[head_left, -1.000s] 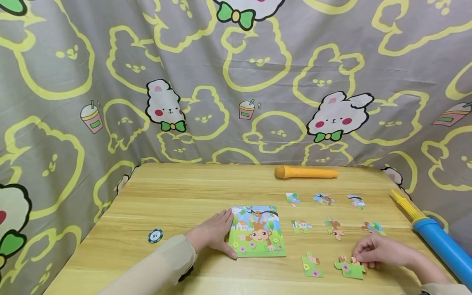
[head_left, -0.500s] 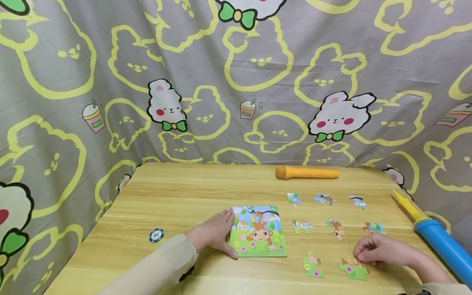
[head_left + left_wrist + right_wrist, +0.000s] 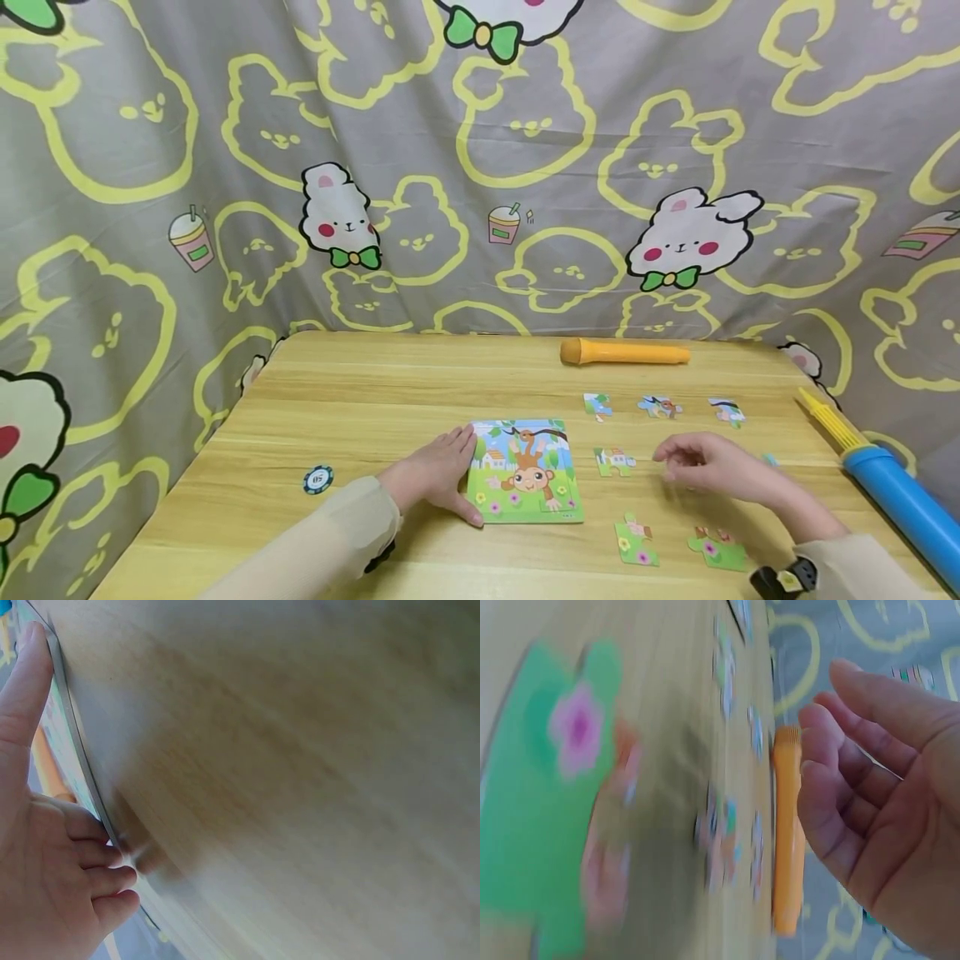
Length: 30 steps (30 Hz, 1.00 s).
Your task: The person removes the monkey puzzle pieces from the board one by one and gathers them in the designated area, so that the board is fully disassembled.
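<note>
In the head view my left hand (image 3: 435,473) lies along the left edge of a square monkey picture board (image 3: 525,471), thumb at its lower corner. The left wrist view shows those fingers (image 3: 109,881) against the board's side. My right hand (image 3: 716,467) hovers over the puzzle pieces, fingers loosely bent and holding nothing. It hides the middle monkey piece and most of the piece to its right (image 3: 770,459). Left of it lies a house piece (image 3: 615,461). Below are a flower piece (image 3: 636,540) and a green piece with a pink flower (image 3: 717,550), large in the right wrist view.
Behind lie three more puzzle pieces in a row, among them a bird piece (image 3: 661,407). An orange toy microphone (image 3: 626,352) is at the table's back. A blue pump with a yellow nozzle (image 3: 900,496) lies along the right edge. A poker chip (image 3: 318,479) is on the left.
My right hand has let go of the green flower piece, which first slid slightly right, and has moved up and left over the middle row. The left hand stays put.
</note>
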{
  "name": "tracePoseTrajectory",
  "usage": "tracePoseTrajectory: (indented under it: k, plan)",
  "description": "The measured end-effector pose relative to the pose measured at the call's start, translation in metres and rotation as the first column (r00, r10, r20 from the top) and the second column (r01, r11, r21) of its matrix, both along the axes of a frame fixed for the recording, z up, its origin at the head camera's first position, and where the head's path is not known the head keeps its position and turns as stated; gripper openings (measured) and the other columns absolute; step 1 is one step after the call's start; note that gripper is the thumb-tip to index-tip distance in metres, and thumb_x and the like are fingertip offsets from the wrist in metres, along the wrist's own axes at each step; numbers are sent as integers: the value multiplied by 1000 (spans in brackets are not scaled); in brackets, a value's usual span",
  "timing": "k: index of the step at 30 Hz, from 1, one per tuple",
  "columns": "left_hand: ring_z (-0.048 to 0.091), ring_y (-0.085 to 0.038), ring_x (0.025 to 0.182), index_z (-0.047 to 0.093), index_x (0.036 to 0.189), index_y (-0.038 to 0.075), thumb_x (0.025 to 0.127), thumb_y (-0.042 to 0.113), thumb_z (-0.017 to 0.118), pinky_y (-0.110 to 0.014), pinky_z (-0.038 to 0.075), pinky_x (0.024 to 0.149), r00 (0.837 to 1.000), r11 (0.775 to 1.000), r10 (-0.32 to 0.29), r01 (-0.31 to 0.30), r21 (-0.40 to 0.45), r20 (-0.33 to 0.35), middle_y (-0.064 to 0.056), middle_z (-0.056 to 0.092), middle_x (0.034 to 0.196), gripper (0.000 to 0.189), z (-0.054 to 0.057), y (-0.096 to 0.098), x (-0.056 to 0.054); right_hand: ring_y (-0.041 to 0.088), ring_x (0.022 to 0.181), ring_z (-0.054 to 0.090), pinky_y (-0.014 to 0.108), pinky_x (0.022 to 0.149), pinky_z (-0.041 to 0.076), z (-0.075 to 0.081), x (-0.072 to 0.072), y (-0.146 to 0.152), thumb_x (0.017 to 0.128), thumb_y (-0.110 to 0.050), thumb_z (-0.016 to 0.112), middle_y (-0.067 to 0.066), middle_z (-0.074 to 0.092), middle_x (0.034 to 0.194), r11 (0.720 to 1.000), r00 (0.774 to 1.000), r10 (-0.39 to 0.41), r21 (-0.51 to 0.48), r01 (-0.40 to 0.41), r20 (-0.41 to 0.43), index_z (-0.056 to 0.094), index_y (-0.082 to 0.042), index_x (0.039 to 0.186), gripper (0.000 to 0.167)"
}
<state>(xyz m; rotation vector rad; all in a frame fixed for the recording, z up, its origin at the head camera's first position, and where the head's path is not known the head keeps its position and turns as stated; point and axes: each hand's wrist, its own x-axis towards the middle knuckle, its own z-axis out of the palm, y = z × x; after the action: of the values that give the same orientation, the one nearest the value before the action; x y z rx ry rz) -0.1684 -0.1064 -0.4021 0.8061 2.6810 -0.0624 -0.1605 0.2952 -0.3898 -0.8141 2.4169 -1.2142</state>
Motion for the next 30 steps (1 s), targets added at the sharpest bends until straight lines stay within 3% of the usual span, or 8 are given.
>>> tracePoseTrajectory:
  k: [8,14,21,30]
  plan:
    - [14,-30,136,22,144,-3,63,73,61,-37,17,110,1000,1000,-4,4,13,3,-18,13,150,118,0,0,1,10,74,54,26,63,49,-1,-8,-57,87,-9,63,-3,59,85,997,990,79,19,-77,-118,62,0,104,19]
    - [15,-30,136,21,144,-3,63,73,60,-37,17,109,1000,1000,-5,5,12,2,-18,14,150,118,1,1,2,8,71,53,25,61,49,-9,-8,-89,86,-10,65,-5,57,83,991,985,133,16,-132,-113,61,-1,106,23]
    - [15,-30,136,21,144,-3,63,73,61,-37,17,109,1000,1000,0,0,18,6,-18,14,150,118,1,1,2,3,62,45,21,54,44,-21,-8,-112,82,-11,70,-2,55,83,986,982,144,101,-132,-123,60,0,113,35]
    - [15,-30,136,22,144,-3,64,73,61,-37,17,109,1000,1000,-2,2,15,2,-18,14,150,117,2,1,2,7,66,44,22,57,42,-25,-7,-126,79,-16,73,-4,49,83,970,980,142,217,-109,-141,55,1,122,50]
